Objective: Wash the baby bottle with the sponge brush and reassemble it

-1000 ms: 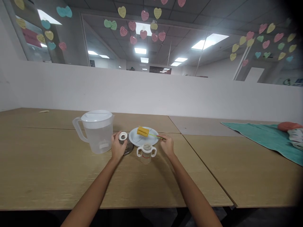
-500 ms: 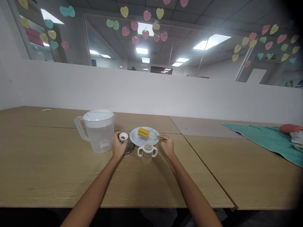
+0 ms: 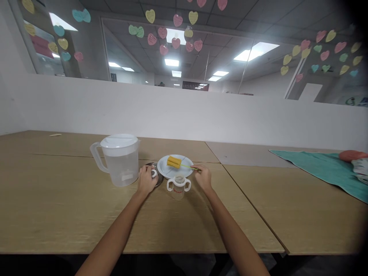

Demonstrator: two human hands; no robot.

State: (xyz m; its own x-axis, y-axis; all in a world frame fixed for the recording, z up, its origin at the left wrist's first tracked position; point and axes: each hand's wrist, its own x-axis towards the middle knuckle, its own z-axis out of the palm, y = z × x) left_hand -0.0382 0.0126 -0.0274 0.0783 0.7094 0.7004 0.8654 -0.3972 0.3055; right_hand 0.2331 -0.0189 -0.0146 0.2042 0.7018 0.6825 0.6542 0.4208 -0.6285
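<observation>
My left hand (image 3: pixel 147 179) is closed on a white bottle collar ring (image 3: pixel 154 173), low over a round metal dish (image 3: pixel 159 179). Fingers hide much of the ring, and whether it touches the dish I cannot tell. Between my right thumb and fingers is the thin green handle of a sponge bottle brush (image 3: pixel 174 162). Its yellow sponge head rests on a white plate (image 3: pixel 163 172), and my right hand (image 3: pixel 203 177) is at the plate's right side. In front of the plate an uncapped clear baby bottle (image 3: pixel 178 193) with two white handles stands upright.
A clear lidded pitcher (image 3: pixel 120 163) stands left of my left hand. Far right, a teal towel (image 3: pixel 319 166) lies on the table with a reddish object (image 3: pixel 352 155) on it. A white wall (image 3: pixel 172 111) runs behind the table (image 3: pixel 71 207).
My left hand has turned over and moved slightly right and down with the ring, toward the metal dish. The right hand and brush have stayed almost still.
</observation>
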